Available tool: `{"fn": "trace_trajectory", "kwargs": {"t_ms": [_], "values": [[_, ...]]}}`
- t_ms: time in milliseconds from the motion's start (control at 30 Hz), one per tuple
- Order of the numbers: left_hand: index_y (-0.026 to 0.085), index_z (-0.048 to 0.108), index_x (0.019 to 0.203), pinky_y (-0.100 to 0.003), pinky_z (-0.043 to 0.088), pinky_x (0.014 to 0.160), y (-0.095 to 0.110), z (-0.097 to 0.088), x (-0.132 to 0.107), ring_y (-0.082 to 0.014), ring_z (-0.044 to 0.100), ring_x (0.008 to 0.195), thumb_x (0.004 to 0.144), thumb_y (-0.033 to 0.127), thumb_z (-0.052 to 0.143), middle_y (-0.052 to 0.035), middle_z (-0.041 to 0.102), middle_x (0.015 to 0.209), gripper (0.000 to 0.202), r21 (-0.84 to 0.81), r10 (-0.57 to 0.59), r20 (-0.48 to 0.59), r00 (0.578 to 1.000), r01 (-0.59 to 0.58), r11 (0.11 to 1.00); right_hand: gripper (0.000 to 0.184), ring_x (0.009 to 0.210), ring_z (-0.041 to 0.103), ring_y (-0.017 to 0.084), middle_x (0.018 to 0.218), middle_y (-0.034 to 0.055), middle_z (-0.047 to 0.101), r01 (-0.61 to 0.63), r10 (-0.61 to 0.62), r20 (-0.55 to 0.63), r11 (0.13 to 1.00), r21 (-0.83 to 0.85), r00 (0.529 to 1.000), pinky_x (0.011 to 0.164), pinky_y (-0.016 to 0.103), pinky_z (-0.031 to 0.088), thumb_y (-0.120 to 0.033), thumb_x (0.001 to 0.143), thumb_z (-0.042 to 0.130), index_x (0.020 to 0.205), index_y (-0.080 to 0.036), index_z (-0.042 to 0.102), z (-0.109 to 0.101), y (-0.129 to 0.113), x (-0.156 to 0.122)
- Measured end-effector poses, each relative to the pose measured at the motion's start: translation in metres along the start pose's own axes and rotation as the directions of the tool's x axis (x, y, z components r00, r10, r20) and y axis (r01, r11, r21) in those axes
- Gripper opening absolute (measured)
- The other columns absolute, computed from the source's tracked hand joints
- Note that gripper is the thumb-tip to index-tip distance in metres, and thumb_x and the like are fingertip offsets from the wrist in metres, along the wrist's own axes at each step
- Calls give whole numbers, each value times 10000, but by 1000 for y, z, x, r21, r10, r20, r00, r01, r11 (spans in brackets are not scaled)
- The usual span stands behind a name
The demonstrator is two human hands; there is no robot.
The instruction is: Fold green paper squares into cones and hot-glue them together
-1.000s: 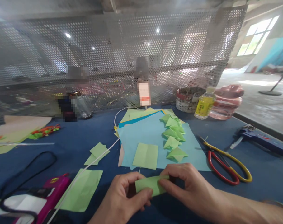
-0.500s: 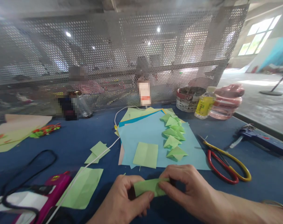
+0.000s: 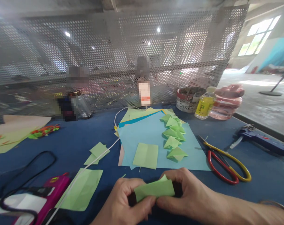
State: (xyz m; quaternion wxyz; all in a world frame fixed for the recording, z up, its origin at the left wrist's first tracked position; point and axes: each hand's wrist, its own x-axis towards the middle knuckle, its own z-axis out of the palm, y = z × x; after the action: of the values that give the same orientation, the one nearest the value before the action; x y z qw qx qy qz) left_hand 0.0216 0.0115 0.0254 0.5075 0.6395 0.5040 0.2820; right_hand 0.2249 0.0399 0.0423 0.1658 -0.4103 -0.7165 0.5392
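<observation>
Centrally, on the near side, the left hand [image 3: 126, 200] pinches a folded light-green paper strip [image 3: 153, 189], thumb in front, fingers behind; the right hand [image 3: 193, 195] has thumb and forefinger parted around the strip's right end, thumb by its lower edge, though I cannot tell whether they grip. Beyond, a light-green paper square [image 3: 146, 155] lies on light-blue paper sheets [image 3: 130, 142].

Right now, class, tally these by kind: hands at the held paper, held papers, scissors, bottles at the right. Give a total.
Hands: 2 (left hand, right hand)
Held papers: 1 (green paper)
Scissors: 1
Bottles: 2 (yellow-labelled bottle, pink bottle)
Total: 6
</observation>
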Motion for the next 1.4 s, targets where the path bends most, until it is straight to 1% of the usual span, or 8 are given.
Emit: {"fn": "trace_trajectory", "kwargs": {"t_ms": [133,333,500,633,700,900,1200,1400], "values": [[159,581,574,-220,388,484,5,0,0,-137,555,483,810,394,586,-25,596,514,333,49,27,-3,1000,-27,998,180,537,328,65,577,-68,403,16,-18,-18,998,-64,1000,439,183,248,-299,782,602,697,-147,558,1,2,-1],[166,582,576,-214,391,479,6,1,0,-128,549,475,820,408,581,-20,596,509,344,60,33,-10,999,-32,998,127,527,324,59,569,-69,413,31,-33,-16,996,-82,999,428,174,246,-238,768,579,682,-149,554,1,1,-2],[172,605,550,-206,397,479,6,1,0,-115,553,462,826,361,576,-8,601,490,335,154,81,18,997,-82,985,90,505,307,47,549,-81,403,45,-46,-13,995,-93,999,412,161,230,-181,739,568,656,-158,539,2,1,-3],[169,601,558,-204,393,474,9,1,0,-111,541,456,820,371,561,-9,602,488,333,176,46,19,999,-49,983,118,496,288,46,535,-85,397,50,-54,-24,990,-129,998,400,161,219,-184,728,587,631,-159,524,1,0,-3],[170,589,558,-206,385,466,9,0,0,-110,526,452,806,386,571,-6,590,484,330,153,28,18,999,-31,988,121,506,302,51,542,-80,408,44,-48,-24,989,-144,999,412,166,233,-187,729,582,627,-159,524,0,-1,-2],[171,567,564,-217,390,478,5,-6,1,-121,535,465,747,342,621,-2,590,488,257,-21,-82,-30,996,81,996,115,537,349,69,573,-61,440,41,-43,-17,992,-117,999,465,189,282,-206,759,548,657,-152,554,-7,-1,3],[164,582,576,-209,407,496,7,-12,0,-112,541,469,742,328,650,8,598,489,244,-69,-105,-69,992,100,993,142,516,350,67,543,-68,417,58,-65,-66,994,-97,996,471,188,283,-213,750,553,623,-168,505,-11,-2,6],[158,603,658,-200,445,518,5,-25,0,-107,568,506,786,364,642,11,619,566,246,-138,-105,-91,990,92,986,47,544,419,75,598,-43,519,70,-80,-141,995,-73,987,504,185,337,-168,716,561,674,-158,578,-20,5,12]]}}
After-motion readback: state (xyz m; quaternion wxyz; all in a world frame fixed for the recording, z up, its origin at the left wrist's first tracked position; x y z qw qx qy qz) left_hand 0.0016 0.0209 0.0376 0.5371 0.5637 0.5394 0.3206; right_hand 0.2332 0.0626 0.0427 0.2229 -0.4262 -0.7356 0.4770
